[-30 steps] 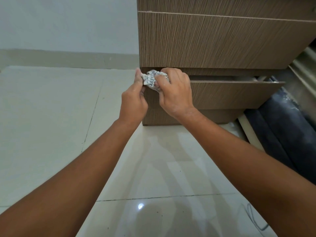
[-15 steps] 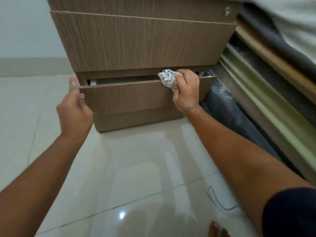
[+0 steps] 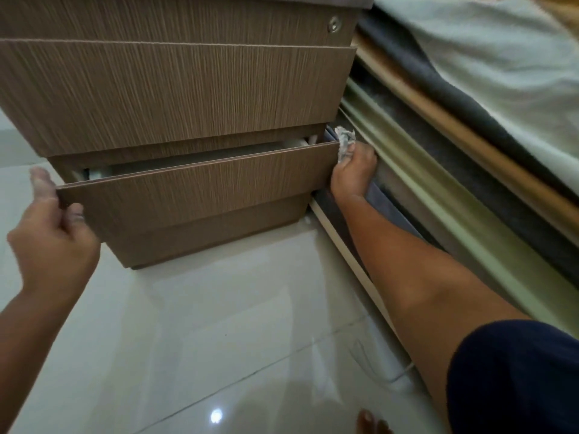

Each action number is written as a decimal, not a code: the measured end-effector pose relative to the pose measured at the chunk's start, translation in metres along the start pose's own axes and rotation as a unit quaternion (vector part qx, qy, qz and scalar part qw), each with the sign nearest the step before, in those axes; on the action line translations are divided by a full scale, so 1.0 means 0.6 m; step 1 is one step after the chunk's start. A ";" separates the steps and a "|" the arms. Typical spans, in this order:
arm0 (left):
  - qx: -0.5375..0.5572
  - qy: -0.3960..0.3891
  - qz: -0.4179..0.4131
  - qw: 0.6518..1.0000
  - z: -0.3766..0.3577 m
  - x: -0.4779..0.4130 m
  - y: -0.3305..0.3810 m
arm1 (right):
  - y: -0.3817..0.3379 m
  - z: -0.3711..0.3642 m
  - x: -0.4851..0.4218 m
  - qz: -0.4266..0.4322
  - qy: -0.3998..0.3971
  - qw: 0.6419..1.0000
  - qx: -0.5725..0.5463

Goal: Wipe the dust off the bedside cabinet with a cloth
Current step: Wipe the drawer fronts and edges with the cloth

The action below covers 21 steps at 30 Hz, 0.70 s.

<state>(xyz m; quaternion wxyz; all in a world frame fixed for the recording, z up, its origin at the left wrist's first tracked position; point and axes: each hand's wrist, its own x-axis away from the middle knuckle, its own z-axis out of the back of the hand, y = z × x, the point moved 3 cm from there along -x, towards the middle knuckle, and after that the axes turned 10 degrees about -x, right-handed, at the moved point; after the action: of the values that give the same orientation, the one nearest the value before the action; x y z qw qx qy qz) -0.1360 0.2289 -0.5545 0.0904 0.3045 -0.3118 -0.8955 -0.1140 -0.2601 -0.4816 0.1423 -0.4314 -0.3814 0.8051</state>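
hands: two, left hand (image 3: pixel 51 242) gripping one drawer (image 3: pixel 200 189), right hand (image 3: pixel 354 172) clutching one cloth (image 3: pixel 345 142).

The right hand (image 3: pixel 354 170) presses a crumpled cloth (image 3: pixel 344 142) against the open bottom drawer's (image 3: pixel 200 189) right end; the left hand (image 3: pixel 51 236) grips its left end.

Cabinet (image 3: pixel 194 98) on tiled floor (image 3: pixel 219 324)

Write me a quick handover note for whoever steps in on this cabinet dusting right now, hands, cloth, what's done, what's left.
Left hand: gripping the left end of the bottom drawer front, which is pulled partly open.
Right hand: closed on the crumpled cloth, at the drawer front's right end beside the bed.
Done: cannot tell which surfaces are already wiped.
Left: likely the drawer faces and the rest of the bedside cabinet, then shut the drawer.
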 end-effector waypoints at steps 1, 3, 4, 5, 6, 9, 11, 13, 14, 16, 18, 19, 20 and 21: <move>0.032 -0.022 0.010 0.999 0.001 -0.005 -0.001 | -0.003 0.003 0.002 -0.027 0.009 0.999 -0.023; 0.014 -0.010 -0.005 1.000 0.009 -0.002 0.022 | -0.026 0.004 0.004 -0.034 0.046 0.995 -0.079; 0.020 -0.009 -0.029 0.999 0.019 -0.001 0.037 | -0.041 0.004 0.003 -0.029 0.075 0.991 -0.110; 0.028 -0.005 -0.047 0.998 0.025 0.001 0.048 | -0.056 0.005 0.002 -0.025 0.104 0.985 -0.138; 0.036 -0.002 -0.050 0.998 0.033 0.005 0.063 | -0.071 0.005 0.002 -0.022 0.124 0.979 -0.158; 0.035 0.013 -0.065 0.997 0.042 0.012 0.087 | -0.118 0.002 0.012 0.018 0.126 0.977 -0.170; 0.039 0.020 -0.070 0.997 0.044 0.010 0.096 | -0.143 -0.010 0.028 0.072 0.106 0.978 -0.162; 0.042 0.017 -0.085 0.995 0.041 0.005 0.100 | -0.172 -0.032 0.059 0.143 0.067 0.974 -0.163; 0.037 0.016 -0.091 0.995 0.041 0.003 0.101 | -0.186 -0.047 0.081 0.176 0.041 0.969 -0.168; 0.045 0.004 -0.085 0.995 0.043 -0.003 0.107 | -0.210 -0.081 0.130 0.229 -0.021 0.955 -0.189; 0.051 -0.003 -0.073 0.996 0.044 -0.009 0.112 | -0.235 -0.114 0.173 0.272 -0.071 0.936 -0.212; 0.052 -0.007 -0.065 0.997 0.045 -0.013 0.113 | -0.250 -0.128 0.190 0.287 -0.085 0.928 -0.221; 0.050 -0.014 -0.053 0.997 0.047 -0.017 0.113 | -0.264 -0.141 0.205 0.297 -0.094 0.923 -0.226; 0.046 -0.021 -0.047 0.998 0.048 -0.020 0.112 | -0.279 -0.152 0.217 0.301 -0.098 0.920 -0.233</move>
<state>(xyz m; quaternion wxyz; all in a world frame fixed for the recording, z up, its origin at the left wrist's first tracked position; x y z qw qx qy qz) -0.1454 0.1945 -0.4896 0.0272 0.3036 -0.3396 -0.8898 -0.1338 -0.0306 -0.4652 -0.2493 -0.4660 -0.4226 0.7363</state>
